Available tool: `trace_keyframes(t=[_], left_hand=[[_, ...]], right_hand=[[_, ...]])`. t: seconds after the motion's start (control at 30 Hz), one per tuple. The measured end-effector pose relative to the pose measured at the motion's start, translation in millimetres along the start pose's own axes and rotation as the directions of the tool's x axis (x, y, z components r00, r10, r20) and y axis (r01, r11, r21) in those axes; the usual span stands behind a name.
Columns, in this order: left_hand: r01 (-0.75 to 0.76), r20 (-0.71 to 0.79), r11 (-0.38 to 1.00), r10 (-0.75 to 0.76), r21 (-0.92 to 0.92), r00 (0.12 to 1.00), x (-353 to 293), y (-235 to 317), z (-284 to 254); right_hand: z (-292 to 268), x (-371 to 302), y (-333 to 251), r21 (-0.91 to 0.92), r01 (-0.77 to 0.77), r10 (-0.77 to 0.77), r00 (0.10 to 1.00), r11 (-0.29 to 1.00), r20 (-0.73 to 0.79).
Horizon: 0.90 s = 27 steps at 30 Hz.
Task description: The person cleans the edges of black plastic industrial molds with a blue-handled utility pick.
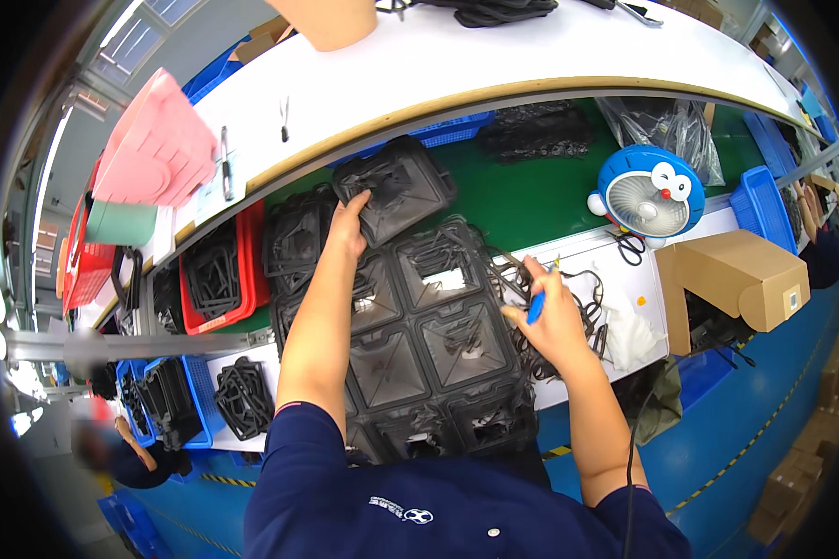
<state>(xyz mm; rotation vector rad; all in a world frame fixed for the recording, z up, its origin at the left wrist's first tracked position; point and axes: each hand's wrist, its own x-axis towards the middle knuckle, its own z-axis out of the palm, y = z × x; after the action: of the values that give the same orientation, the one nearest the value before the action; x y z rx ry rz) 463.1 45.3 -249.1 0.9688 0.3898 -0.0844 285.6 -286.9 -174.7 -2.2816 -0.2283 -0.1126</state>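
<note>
Black moulded plastic frame (396,186), square and ribbed, is pinched at its near edge by the left hand (348,226), above a flat sheet of joined black square plastic mouldings (429,345) on the bench. Closed around a small blue-handled tool (537,304), the right hand (550,321) rests at the sheet's right edge, over loose black plastic trimmings (583,298); beyond stand a round blue cartoon-cat desk fan (650,194) and a brown cardboard box (732,275).

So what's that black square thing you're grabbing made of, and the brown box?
The black square piece under the left hand looks like moulded plastic: dull black, thin ribs, faint sheen. The brown box looks like plain cardboard: matte tan, folded flaps. The right hand holds a blue tool, probably plastic-handled.
</note>
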Motion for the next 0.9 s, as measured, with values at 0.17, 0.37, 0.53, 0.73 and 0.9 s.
trace_keyframes(t=[0.17, 0.37, 0.53, 0.73, 0.9], left_hand=[[0.051, -0.155, 0.981, -0.022, 0.186, 0.988, 55.8, -25.1, -43.2], [0.156, -0.240, 0.276, 0.303, 0.948, 0.922, 84.4, -24.5, -70.5], [0.308, -0.285, 0.599, -0.138, 0.739, 0.949, 61.9, -42.2, -51.5], [0.156, -0.278, 0.337, 0.354, 0.929, 0.893, 52.0, -50.5, -60.3], [-0.291, 0.424, -0.328, 0.479, 0.899, 0.769, -22.9, -87.2, -16.2]], right_hand=[[3.9, -41.6, 56.2, 0.056, -0.114, 0.115, 0.993, 0.992, -0.024], [0.9, -63.2, 75.5, 0.056, -0.314, 0.316, 0.948, 0.948, -0.039], [11.1, -63.2, 94.4, -0.088, -0.177, 0.159, 0.971, 0.980, -0.180], [61.6, -2.9, 93.4, -0.305, 0.050, -0.079, 0.994, 0.951, -0.081], [71.1, -8.2, 120.5, -0.318, -0.034, 0.062, 0.995, 0.948, 0.078]])
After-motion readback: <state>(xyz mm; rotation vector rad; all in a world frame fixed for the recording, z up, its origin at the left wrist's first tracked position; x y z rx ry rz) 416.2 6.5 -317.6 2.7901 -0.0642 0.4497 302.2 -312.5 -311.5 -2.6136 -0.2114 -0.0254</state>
